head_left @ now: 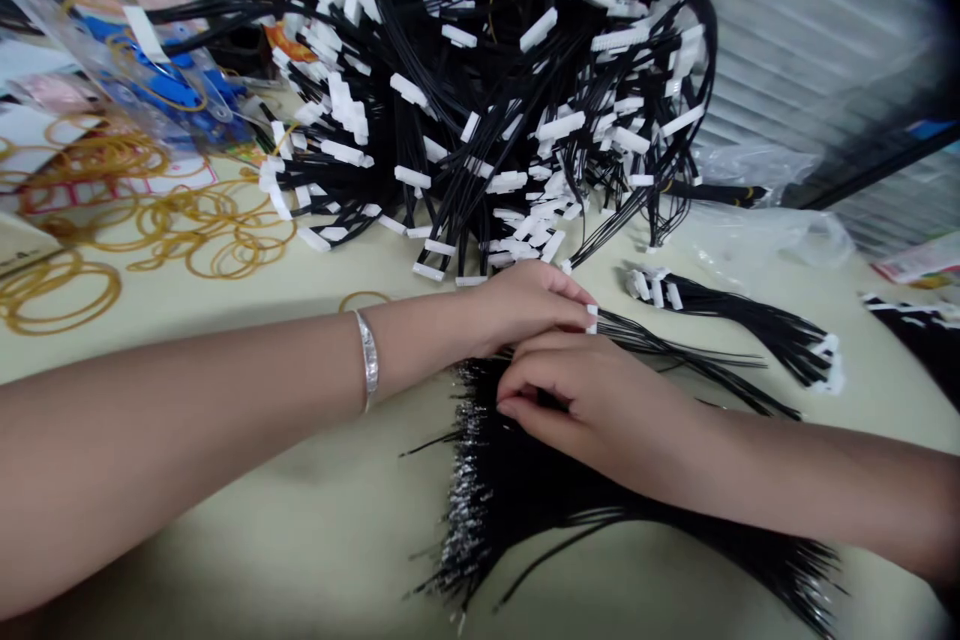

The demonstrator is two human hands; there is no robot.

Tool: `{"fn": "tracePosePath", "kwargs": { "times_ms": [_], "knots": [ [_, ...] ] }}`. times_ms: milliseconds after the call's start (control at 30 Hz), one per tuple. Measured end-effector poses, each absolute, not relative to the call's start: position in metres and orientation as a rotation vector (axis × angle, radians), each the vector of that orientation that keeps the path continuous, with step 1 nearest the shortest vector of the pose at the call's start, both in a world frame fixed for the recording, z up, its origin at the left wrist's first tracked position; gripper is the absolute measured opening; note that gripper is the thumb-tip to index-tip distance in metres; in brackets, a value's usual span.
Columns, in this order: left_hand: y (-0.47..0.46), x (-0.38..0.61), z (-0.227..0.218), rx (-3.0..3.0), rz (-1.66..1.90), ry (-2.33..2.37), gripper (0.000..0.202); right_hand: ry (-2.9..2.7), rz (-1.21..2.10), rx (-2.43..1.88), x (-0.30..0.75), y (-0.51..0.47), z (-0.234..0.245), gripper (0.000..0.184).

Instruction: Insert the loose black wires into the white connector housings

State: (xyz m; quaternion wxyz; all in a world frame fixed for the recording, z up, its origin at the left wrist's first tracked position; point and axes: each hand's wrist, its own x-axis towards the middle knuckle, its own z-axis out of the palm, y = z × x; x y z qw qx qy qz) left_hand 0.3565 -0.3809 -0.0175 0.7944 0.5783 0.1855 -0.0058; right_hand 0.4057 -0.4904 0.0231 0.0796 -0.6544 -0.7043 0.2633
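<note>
A small white connector (592, 319) pokes out at the fingertips of my left hand (525, 305), which is closed on it. Thin black wires (660, 345) run from this connector to the right across the table. Just below, my right hand (600, 390) is closed in a pinch over a thick pile of loose black wires (540, 480) with silvery metal tips at their left ends. Whatever sits between those pinched fingers is hidden. Part of the wire pile lies under the right hand and forearm.
A large heap of black cables with white connectors (561, 127) rises behind my hands. Yellow rubber bands (202, 230) lie at left, by a clear bag with blue items (180, 90). At right are a finished-looking cable bundle (750, 320) and clear plastic (772, 240).
</note>
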Motion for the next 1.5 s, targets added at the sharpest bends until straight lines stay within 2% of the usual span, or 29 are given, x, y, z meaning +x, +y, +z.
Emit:
{"fn": "tracePosePath", "kwargs": {
  "times_ms": [133,433,533,667,733,900,1300,1500],
  "knots": [
    [-0.380,0.357,-0.018,1.227,-0.014,0.406,0.020,-2.128,0.689,-1.976,0.406,-0.496,0.024,0.017],
    [-0.380,0.355,-0.014,1.209,-0.021,0.413,0.015,-2.382,-0.103,-1.826,0.406,-0.509,0.008,0.017],
    [-0.380,0.355,-0.015,1.203,-0.015,0.415,0.013,-2.232,-0.018,-1.821,0.407,-0.507,0.014,0.014],
    [-0.381,0.355,-0.013,1.208,-0.013,0.394,0.011,-1.904,0.443,-1.899,0.414,-0.505,0.036,0.014],
    [-0.383,0.354,-0.011,1.206,-0.002,0.355,0.011,-1.777,0.557,-1.892,0.420,-0.506,0.046,0.017],
    [-0.386,0.354,-0.010,1.189,0.032,0.336,0.008,-1.723,0.461,-1.979,0.446,-0.514,0.056,0.020],
    [-0.382,0.358,-0.020,1.255,0.005,0.547,0.027,-1.720,0.351,-2.329,0.483,-0.521,0.029,0.018],
    [-0.383,0.361,-0.017,1.240,0.001,0.612,0.031,-1.807,0.232,-2.208,0.486,-0.521,0.030,0.017]
  ]
}}
